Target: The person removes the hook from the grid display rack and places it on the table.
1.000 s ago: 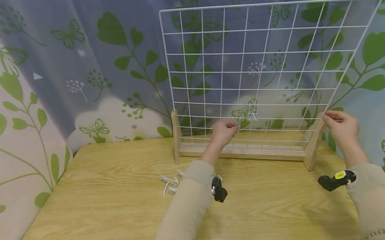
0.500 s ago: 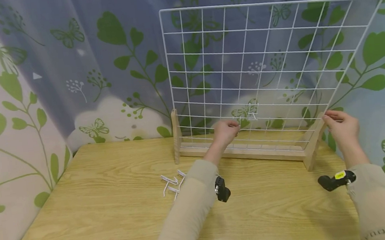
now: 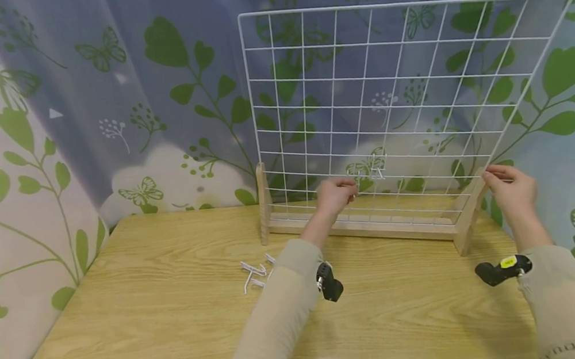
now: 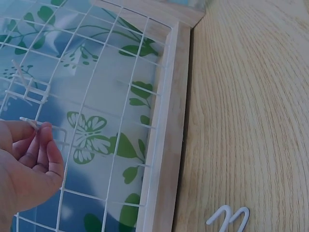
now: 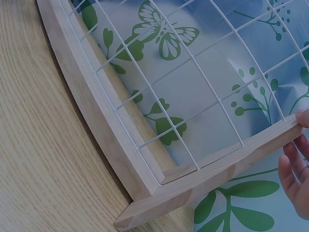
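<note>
A white wire grid panel point(image 3: 403, 81) stands upright in a wooden stand point(image 3: 375, 229). At its lower middle, my left hand point(image 3: 333, 196) pinches a small white wire hook point(image 4: 60, 129) between thumb and fingers, against the grid wires. The fingers cover part of this hook, and whether it is hooked over a wire I cannot tell. Just beyond it, another white hook point(image 3: 378, 173) hangs on the grid. My right hand point(image 3: 514, 192) grips the top of the stand's right wooden side piece point(image 5: 217, 174), thumb on one side and fingers on the other.
Several loose white hooks point(image 3: 253, 269) lie on the wooden table point(image 3: 139, 309) left of the stand, partly behind my left sleeve point(image 3: 279, 313). A patterned curtain point(image 3: 191, 96) hangs behind the grid and along both sides of the table.
The left hand and forearm shift slightly right, then back left, with the fingers staying at the same part of the grid. The right hand keeps its place on the stand.
</note>
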`<state>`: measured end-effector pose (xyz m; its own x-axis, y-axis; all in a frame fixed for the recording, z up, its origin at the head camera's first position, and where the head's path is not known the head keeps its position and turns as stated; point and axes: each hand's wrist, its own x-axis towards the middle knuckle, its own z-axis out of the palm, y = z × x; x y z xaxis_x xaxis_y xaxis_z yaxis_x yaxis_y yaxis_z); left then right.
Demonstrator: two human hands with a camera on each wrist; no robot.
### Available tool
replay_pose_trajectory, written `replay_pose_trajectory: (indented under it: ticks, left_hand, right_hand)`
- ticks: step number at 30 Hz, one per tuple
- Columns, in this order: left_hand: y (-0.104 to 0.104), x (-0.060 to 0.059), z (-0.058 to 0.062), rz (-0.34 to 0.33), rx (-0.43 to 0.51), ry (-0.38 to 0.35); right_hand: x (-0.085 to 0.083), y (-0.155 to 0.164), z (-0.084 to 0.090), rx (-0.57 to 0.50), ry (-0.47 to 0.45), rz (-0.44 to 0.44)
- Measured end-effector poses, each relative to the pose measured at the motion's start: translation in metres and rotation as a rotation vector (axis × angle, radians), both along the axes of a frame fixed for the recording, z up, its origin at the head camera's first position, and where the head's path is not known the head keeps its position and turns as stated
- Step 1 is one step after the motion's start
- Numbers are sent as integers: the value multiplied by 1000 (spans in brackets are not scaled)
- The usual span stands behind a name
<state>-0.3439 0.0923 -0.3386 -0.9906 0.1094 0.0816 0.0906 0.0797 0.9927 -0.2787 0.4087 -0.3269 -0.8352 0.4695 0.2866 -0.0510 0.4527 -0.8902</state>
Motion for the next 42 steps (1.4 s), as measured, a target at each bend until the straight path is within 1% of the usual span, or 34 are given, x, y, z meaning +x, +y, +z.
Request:
replay_pose_trajectory:
  ticks: [6,11,17,20,23,27,29,35,38,42]
  left_hand:
    - [-4,1,2,-33,44,4]
    - [-9,5,5,-74,66,18]
    - [-16,10,8,-102,83,35]
    - [-21,14,9,-110,66,47]
    - [-27,16,8,-115,33,76]
    - [-35,20,5,-113,-40,128]
    - [-40,22,5,-111,-71,143]
    - [-52,32,8,-133,-107,148]
    - [-59,37,8,-137,-150,160]
    - [-69,43,6,-154,-190,169]
  right_hand:
    - [-1,0,-1,1,-4,-2]
    - [-1,0,0,-9,2,-7]
    - [0,-1,0,-5,-11,-6]
    - [0,-1,0,-10,-24,-4]
    - [0,-2,1,-11,-33,-8]
    - [1,-3,2,-12,-30,-11]
    - [2,-3,2,-13,-28,-11]
    - [2,-3,2,-17,-35,-5]
    - [2,-2,2,-6,-40,-3]
    - [1,-2,2,-4,-34,-3]
